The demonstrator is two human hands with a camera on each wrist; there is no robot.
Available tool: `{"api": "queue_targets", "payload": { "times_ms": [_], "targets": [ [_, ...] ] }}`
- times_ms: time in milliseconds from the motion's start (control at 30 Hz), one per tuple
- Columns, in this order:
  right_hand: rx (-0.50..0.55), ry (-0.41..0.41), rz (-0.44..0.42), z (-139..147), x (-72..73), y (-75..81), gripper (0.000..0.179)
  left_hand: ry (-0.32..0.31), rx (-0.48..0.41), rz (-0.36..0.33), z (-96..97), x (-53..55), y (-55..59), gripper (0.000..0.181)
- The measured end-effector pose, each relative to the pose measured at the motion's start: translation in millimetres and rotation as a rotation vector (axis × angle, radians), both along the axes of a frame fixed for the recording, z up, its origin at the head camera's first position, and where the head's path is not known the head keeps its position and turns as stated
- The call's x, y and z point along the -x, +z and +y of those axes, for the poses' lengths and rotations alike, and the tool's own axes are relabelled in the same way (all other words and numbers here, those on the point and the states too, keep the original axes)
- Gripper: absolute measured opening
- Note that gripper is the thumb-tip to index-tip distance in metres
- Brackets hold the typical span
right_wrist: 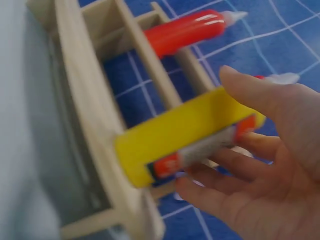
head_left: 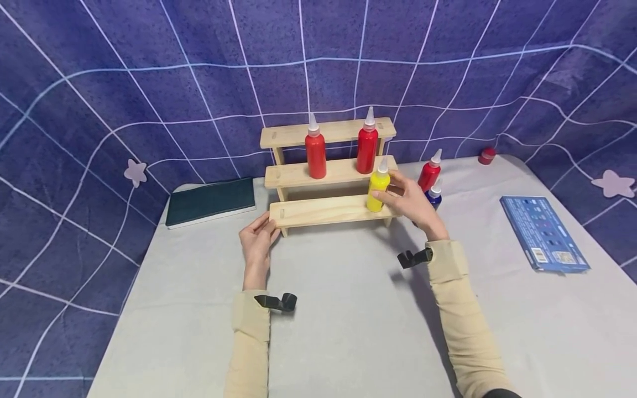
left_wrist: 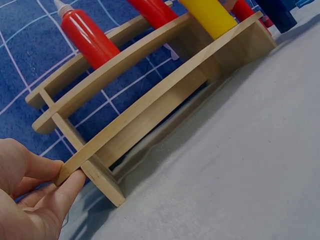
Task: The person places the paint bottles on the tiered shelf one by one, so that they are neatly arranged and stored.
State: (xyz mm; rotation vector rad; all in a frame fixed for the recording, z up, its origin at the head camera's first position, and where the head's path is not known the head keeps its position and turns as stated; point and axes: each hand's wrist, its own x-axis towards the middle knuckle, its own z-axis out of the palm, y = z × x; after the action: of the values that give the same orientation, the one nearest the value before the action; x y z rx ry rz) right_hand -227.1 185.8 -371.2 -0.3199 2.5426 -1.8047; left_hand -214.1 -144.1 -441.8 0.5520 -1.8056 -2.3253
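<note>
A three-step wooden rack stands at the back of the table. My left hand pinches the left end of its lowest step between thumb and fingers, seen closely in the left wrist view. My right hand holds a yellow squeeze bottle upright at the right part of that step, fingers and thumb on either side; its base is at the board in the right wrist view. Two red squeeze bottles with white nozzles, a left one and a right one, stand on the middle step.
Right of the rack stand another red bottle and a blue bottle, partly hidden by my right hand. A dark green book lies at left, a blue box at right. A small red jar sits near the back curtain.
</note>
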Motion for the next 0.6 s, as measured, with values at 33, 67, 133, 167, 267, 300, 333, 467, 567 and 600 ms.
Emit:
{"api": "queue_targets", "payload": {
  "times_ms": [33,67,133,167,267,300,333,467,567,600],
  "targets": [
    [0.006,0.004,0.007,2.5,-1.4,2.8,0.059,0.001,0.002,-0.002,0.1,0.0,-0.4,0.04],
    [0.016,0.007,0.018,5.2,-2.8,5.8,0.06,0.004,-0.001,-0.004,0.1,-0.1,-0.5,0.04],
    [0.047,0.012,0.051,11.0,-6.6,12.7,0.061,0.007,-0.004,-0.005,0.3,0.1,-0.6,0.04],
    [0.072,0.013,0.072,14.2,-8.8,16.2,0.061,0.006,-0.001,-0.005,0.5,0.3,-0.4,0.039],
    [0.119,0.007,0.138,25.6,-16.7,26.6,0.06,0.005,-0.002,-0.003,1.2,-0.3,0.7,0.039],
    [0.14,0.002,0.16,29.6,-19.4,29.7,0.06,0.004,0.003,-0.002,1.5,-0.4,0.9,0.039],
    [0.16,-0.007,0.183,33.8,-22.0,32.6,0.06,0.004,0.002,-0.002,1.7,-0.7,1.3,0.039],
    [0.236,-0.049,0.261,51.5,-31.3,40.9,0.06,0.005,0.01,0.001,2.4,-1.3,1.7,0.039],
    [0.287,-0.083,0.277,65.8,-35.0,41.4,0.062,0.005,0.014,0.003,2.2,-1.2,0.8,0.039],
    [0.301,-0.095,0.271,70.7,-35.5,40.2,0.062,0.005,0.017,0.003,2.1,-1.1,0.4,0.039]
  ]
}}
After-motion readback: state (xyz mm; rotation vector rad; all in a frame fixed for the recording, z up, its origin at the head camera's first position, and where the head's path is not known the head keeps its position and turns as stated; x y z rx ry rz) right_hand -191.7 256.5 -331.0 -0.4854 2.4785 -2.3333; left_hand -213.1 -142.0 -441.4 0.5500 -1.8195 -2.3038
